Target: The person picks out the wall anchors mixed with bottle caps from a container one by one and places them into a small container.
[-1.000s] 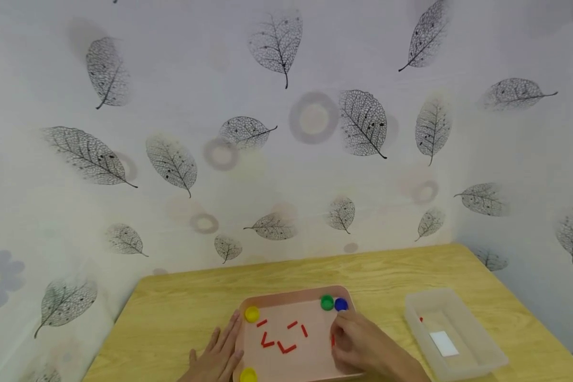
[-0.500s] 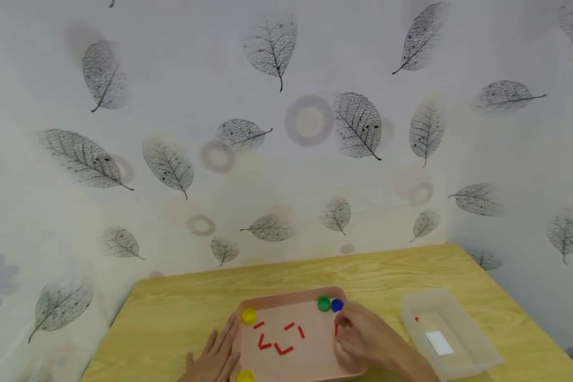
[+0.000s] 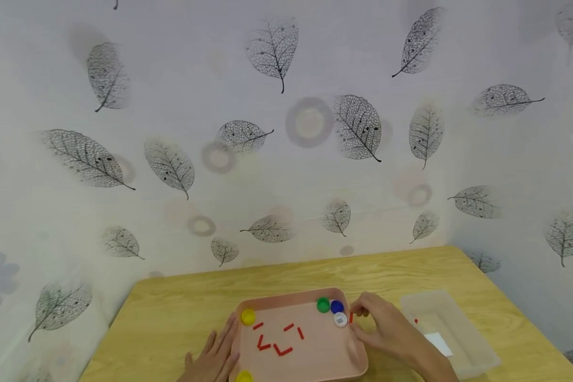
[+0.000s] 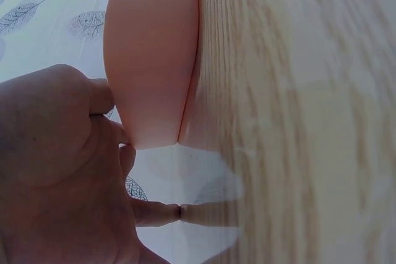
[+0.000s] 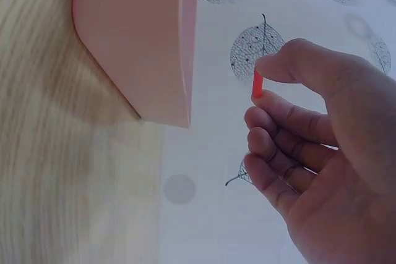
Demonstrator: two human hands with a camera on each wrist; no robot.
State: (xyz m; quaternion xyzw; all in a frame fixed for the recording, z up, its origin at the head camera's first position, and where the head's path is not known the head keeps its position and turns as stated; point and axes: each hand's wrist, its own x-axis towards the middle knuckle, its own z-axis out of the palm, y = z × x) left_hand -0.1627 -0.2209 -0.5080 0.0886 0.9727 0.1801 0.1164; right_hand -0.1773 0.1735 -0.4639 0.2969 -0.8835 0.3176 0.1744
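Observation:
My right hand [image 3: 389,328] pinches a short red stick [image 5: 257,83] end to end between thumb and index finger; the other fingers curl loosely. It is at the right rim of a pink tray [image 3: 322,353], raised above the table in the right wrist view. Against the tray's left side rests my left hand [image 3: 214,356], fingers stretched out, fingertips on the outer wall in the left wrist view. Several more red sticks [image 3: 283,351] lie scattered in the tray. A green cap [image 3: 323,305], a blue cap [image 3: 337,306] and a white cap [image 3: 340,319] sit in its far right corner.
Two yellow caps, one at the far left corner [image 3: 248,317] and one at the near left, stand in the tray. A translucent bin [image 3: 472,339] to the right holds a white card [image 3: 439,344] and a small red bit [image 3: 416,321]. A leaf-patterned wall backs the wooden table [image 3: 181,297].
My right hand has moved right and away from me, from over the tray's right part to its rim, with the red stick. The white cap now shows fully. My left hand stays put.

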